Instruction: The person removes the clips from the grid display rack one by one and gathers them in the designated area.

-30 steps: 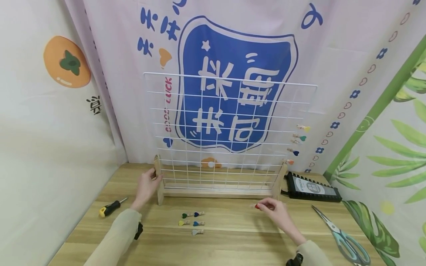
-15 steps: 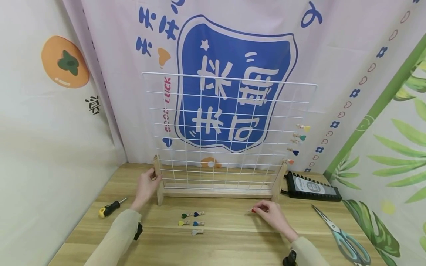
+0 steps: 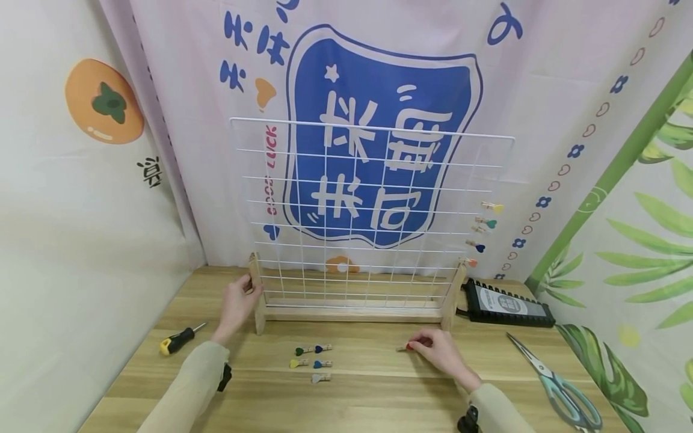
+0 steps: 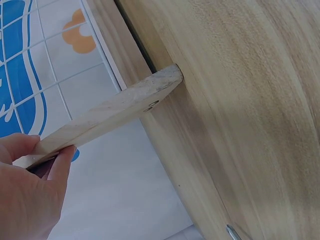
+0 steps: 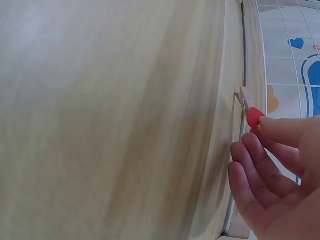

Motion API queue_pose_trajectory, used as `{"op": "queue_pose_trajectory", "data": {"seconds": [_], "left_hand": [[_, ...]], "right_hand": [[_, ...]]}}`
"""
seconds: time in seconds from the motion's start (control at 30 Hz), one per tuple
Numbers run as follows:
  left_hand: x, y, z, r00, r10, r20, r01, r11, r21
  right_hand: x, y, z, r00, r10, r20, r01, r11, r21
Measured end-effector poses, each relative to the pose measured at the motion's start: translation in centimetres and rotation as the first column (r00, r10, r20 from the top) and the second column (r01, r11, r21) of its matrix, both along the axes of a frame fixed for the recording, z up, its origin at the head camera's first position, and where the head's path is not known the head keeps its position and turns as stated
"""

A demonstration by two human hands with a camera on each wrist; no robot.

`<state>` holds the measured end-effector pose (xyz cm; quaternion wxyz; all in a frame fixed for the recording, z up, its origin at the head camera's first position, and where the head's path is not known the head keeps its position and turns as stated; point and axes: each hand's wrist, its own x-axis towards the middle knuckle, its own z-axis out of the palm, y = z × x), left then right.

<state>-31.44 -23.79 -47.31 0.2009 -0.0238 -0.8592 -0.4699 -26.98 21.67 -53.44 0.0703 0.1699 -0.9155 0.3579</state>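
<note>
My left hand (image 3: 237, 304) grips the left wooden upright (image 4: 115, 102) of a stand, thumb on one side and fingers on the other. The stand holds a white wire grid (image 3: 352, 207) upright. In my right hand (image 3: 440, 352) a small wooden clothespin (image 5: 246, 97) is pinched at its red heart (image 5: 255, 117), its bare end pointing away from the fingertips. Several heart clothespins lie on the table left of that hand: green (image 3: 300, 351), dark blue (image 3: 319, 349), yellow (image 3: 295, 363), blue (image 3: 318, 364) and grey (image 3: 317, 378). More are clipped along the grid's right edge, a yellow one (image 3: 497, 208) highest.
A screwdriver (image 3: 178, 341) lies left of the left arm. Scissors (image 3: 557, 385) rest at the right, below a black case (image 3: 508, 305) beside the stand. Printed cloth (image 3: 541, 108) hangs behind the wooden table (image 3: 368, 397).
My right hand has moved left and slightly toward me over the table, with the red-heart clothespin still pinched. The left hand stays on the upright.
</note>
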Motion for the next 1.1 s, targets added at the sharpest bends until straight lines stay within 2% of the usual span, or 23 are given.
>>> {"op": "queue_pose_trajectory", "data": {"seconds": [0.53, 0.67, 0.83, 0.97, 1.1], "left_hand": [[0.0, 0.1, -0.1, 1.000, 0.001, -0.007, -0.001, 1.000, -0.006], [0.0, 0.0, 0.0, 1.000, 0.002, -0.001, -0.002, 1.000, -0.006], [0.0, 0.0, -0.1, 1.000, 0.006, -0.003, -0.006, 1.000, -0.015], [-0.1, -0.1, -0.2, 1.000, 0.005, -0.009, -0.005, 1.000, -0.014], [-0.1, -0.1, -0.2, 1.000, 0.005, -0.014, -0.005, 1.000, -0.008]], "right_hand": [[-0.1, 0.3, 0.2, 0.999, 0.044, 0.017, -0.044, 0.998, 0.054], [-0.3, 0.7, 0.9, 0.998, 0.051, -0.022, -0.050, 0.998, 0.031], [-0.4, 1.4, 3.8, 0.993, -0.032, -0.113, 0.033, 0.999, 0.002], [-0.6, 2.7, 7.7, 0.979, -0.095, -0.180, 0.091, 0.995, -0.030], [-0.6, 4.3, 12.0, 0.949, -0.180, -0.259, 0.160, 0.982, -0.097]]}}
